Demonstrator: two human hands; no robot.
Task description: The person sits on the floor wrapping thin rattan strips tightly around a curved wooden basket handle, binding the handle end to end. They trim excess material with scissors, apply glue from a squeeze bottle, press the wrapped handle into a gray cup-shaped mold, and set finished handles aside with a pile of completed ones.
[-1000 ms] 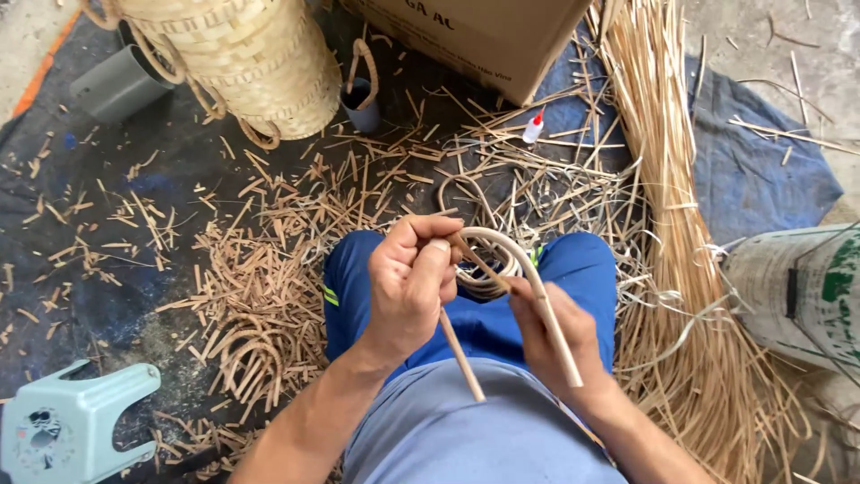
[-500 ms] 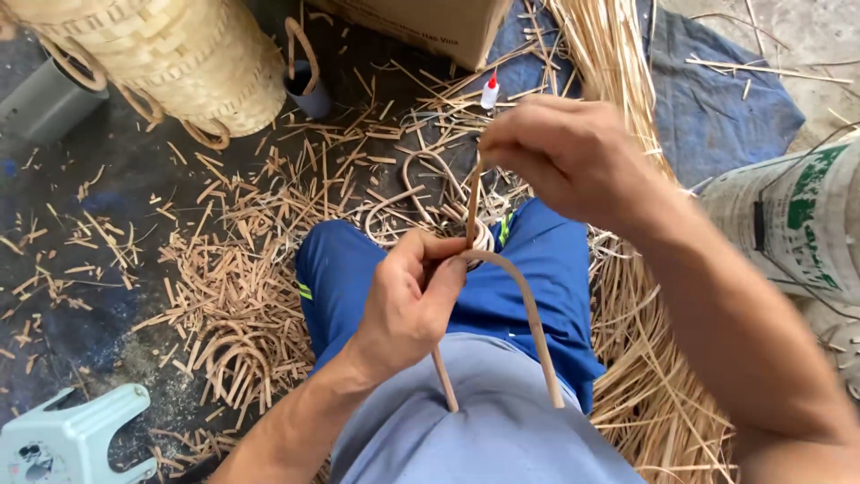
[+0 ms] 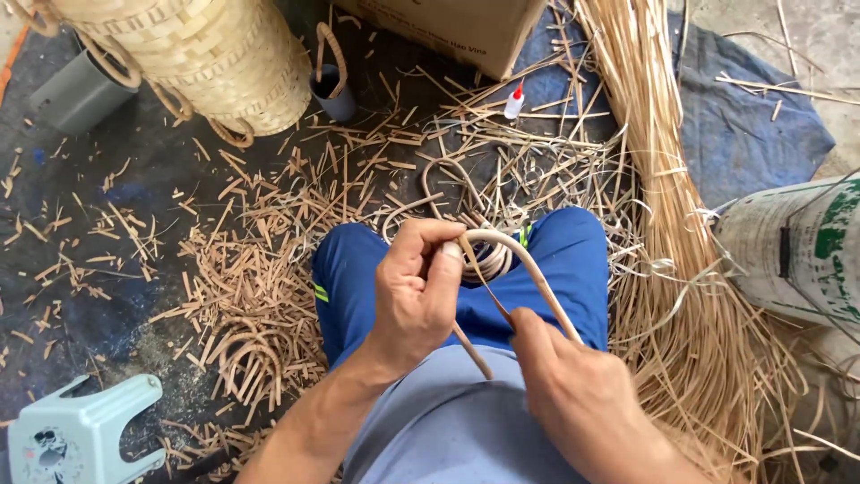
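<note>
Two hands work close over your lap. Your left hand [image 3: 417,291] has its fingers curled tight around the top of a bent rattan hoop [image 3: 515,269] — thumb pressed against the bend. Your right hand [image 3: 573,394] sits lower, its fingers pinching a thin dark strip [image 3: 488,287] that runs up to the hoop's bend. The hoop arches above your blue trousers [image 3: 555,260], its two legs pointing back toward you.

Beyond your knees, cut rattan scraps [image 3: 242,296] litter the dark floor, and a long bundle of pale strands [image 3: 663,224] lies on your right. A small glue bottle [image 3: 513,100] with a red tip stands among the scraps. Farther off, woven baskets [image 3: 206,63] lie stacked on their side, their insides hidden, beside a cardboard box [image 3: 457,27]. A white sack [image 3: 788,251] stands at the right, contents unseen — a pale plastic stool [image 3: 81,439] at near left.
</note>
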